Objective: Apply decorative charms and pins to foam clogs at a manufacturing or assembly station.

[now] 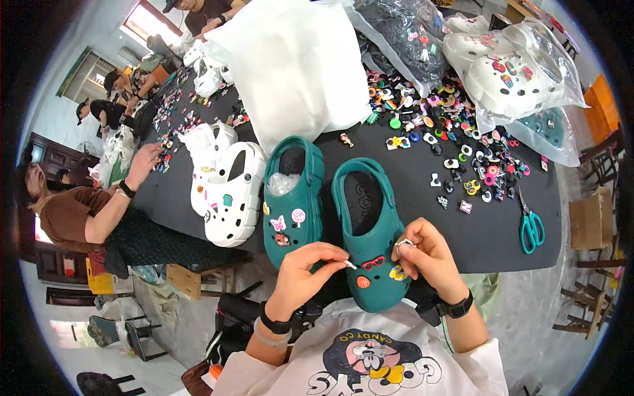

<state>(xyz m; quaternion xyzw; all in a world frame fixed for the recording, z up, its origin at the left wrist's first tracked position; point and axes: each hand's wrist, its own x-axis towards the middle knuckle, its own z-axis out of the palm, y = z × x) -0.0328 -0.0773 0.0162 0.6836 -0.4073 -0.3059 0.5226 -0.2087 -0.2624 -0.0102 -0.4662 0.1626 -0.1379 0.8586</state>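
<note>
A dark green clog (376,231) lies in front of me, toe toward me, with red sunglasses (373,263), orange (363,282) and yellow (397,272) shoe charms on its upper. At its left side, my left hand (307,274) pinches a small white piece (351,264) whose kind I cannot make out. My right hand (428,256) is closed at the clog's right side, fingers curled beside the yellow charm; whatever they hold is hidden. The matching green clog (290,218) stands to the left, with butterfly, lollipop and fish charms and clear plastic inside.
White clogs (234,198) with charms stand further left. Many loose charms (462,145) cover the black table (409,178) at right. Teal scissors (531,228) lie near the right edge. A white bag (290,72) and bagged clogs (515,72) stand behind. Co-workers sit at left.
</note>
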